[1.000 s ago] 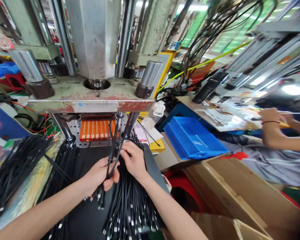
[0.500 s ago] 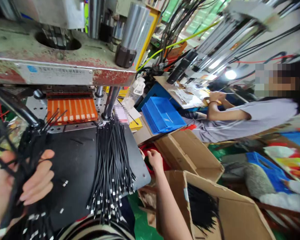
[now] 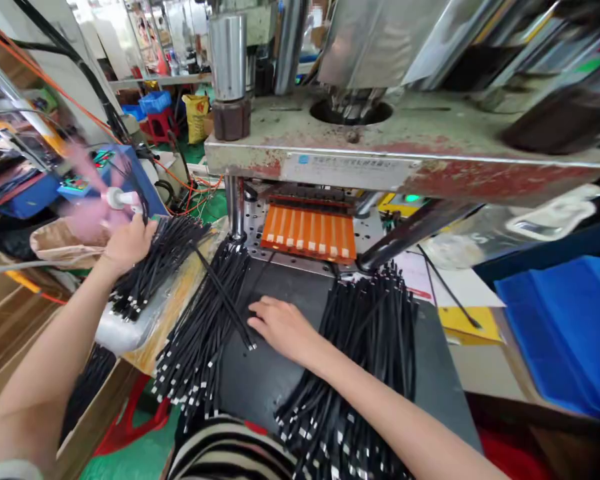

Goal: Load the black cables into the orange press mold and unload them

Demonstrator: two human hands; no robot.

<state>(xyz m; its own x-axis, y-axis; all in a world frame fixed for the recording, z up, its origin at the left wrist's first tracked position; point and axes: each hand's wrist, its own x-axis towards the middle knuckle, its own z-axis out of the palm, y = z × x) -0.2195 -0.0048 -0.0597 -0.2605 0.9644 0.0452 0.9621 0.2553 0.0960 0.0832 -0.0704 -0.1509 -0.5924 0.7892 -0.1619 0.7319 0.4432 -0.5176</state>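
Observation:
At the left, my left hand (image 3: 130,241) is closed on black cables, a dark strip of which stands up from its fingertips. Just beside it lies a pile of black cables (image 3: 173,250) on clear plastic. My right hand (image 3: 283,330) rests over the black mat (image 3: 260,380), fingers stretched forward and holding nothing. Near its fingertips are a few loose cables (image 3: 225,293), crossing from the left bundle of black cables (image 3: 200,340). Another bundle of black cables (image 3: 375,327), with pale metal ends, lies to the right, partly under my right forearm.
Ahead stands a press (image 3: 405,160) with an orange cable fixture (image 3: 307,233) between its posts. A pink fan (image 3: 97,200) is close to my left hand. Cardboard boxes (image 3: 10,333) stand at lower left, and a blue bin (image 3: 565,333) at the right.
The view has swung left, and the co-worker is out of sight. My left hand has shifted to the cable pile on the left. My right hand has come from beyond the mat's right edge onto it.

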